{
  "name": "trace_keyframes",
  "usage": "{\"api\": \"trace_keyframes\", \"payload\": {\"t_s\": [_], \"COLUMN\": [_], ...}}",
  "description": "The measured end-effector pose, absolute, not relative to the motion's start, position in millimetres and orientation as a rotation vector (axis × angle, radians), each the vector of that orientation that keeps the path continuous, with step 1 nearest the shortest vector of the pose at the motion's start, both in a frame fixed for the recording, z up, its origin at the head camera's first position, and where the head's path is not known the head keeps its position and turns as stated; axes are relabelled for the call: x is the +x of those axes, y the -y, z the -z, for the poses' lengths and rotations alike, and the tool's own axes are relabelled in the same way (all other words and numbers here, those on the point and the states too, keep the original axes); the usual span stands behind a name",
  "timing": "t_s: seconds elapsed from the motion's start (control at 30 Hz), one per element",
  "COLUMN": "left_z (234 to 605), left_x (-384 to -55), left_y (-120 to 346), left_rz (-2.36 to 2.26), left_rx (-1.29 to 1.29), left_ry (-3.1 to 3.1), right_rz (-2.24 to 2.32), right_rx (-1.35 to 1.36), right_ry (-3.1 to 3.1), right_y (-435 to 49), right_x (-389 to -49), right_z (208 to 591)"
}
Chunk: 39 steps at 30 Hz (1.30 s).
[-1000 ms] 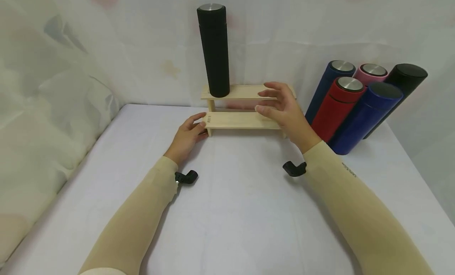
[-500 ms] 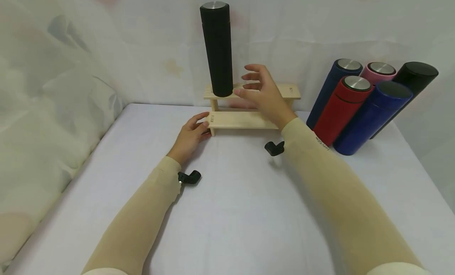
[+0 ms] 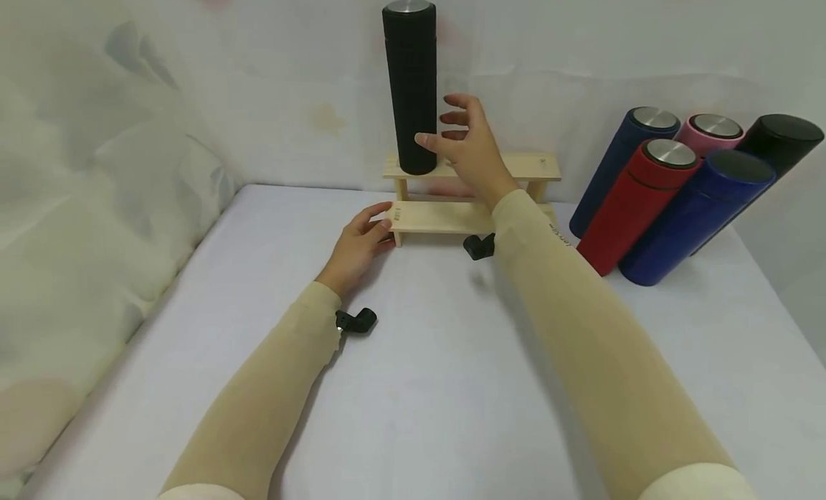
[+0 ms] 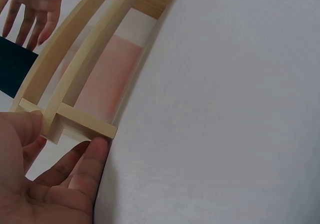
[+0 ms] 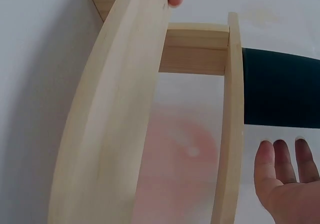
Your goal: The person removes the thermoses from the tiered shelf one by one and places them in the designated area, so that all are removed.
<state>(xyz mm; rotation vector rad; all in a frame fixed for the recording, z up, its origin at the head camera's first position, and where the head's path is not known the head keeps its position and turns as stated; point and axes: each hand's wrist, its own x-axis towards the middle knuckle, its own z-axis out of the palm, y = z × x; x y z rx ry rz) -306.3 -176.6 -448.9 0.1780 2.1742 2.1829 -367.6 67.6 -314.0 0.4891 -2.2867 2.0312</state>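
A tall black thermos bottle (image 3: 411,77) with a silver-topped lid stands upright at the left end of the upper board of a two-step wooden rack (image 3: 432,217). My right hand (image 3: 474,152) is just right of the bottle, fingers spread and loosely bent, thumb overlapping its lower front in the head view. A gap shows between those fingertips and the bottle (image 5: 280,87) in the right wrist view. At the rack's left end, my left hand (image 3: 355,252) holds the lower step. Its thumb and fingers meet the rack's wooden end (image 4: 85,121) in the left wrist view.
To the right, several bottles stand in a cluster: a red bottle (image 3: 648,199), a blue bottle (image 3: 697,213), a navy bottle (image 3: 622,166), a pink bottle (image 3: 710,130) and another black bottle (image 3: 777,141). White cloth (image 3: 413,385) covers the table, with a patterned curtain behind and left.
My right hand has moved left and up from the rack's right side to beside the black bottle. My left hand stays at the rack's end. The head view has shifted slightly.
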Motion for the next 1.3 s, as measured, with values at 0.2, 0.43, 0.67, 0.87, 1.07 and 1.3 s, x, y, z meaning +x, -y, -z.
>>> {"api": "trace_keyframes", "payload": {"t_s": [0.2,0.43,0.67,0.87,1.07,1.3], "left_z": [449,449,448,446,447,446], "left_x": [-308,-306,-305,-303,-302,-301], "left_y": [173,173,174,175,178,178], "left_rz": [-2.158,-2.166,-2.172,-2.173,-2.163,-2.170], "left_rx": [0.159,0.136,0.121,0.109,0.119,0.133], "left_ry": [-2.195,-2.202,-2.205,-2.194,-2.206,-2.193], "right_rz": [-2.033,-2.030,-1.947,-1.886,-1.822,-1.814], "right_rx": [0.465,0.505,0.518,0.499,0.516,0.520], "right_ry": [2.279,2.266,2.346,2.369,2.379,2.384], "right_y": [-60,-48,-42,-45,-54,-74], "right_x": [-373,-379,-386,-383,-374,-360], "right_z": [312,304,300,302,303,304]}}
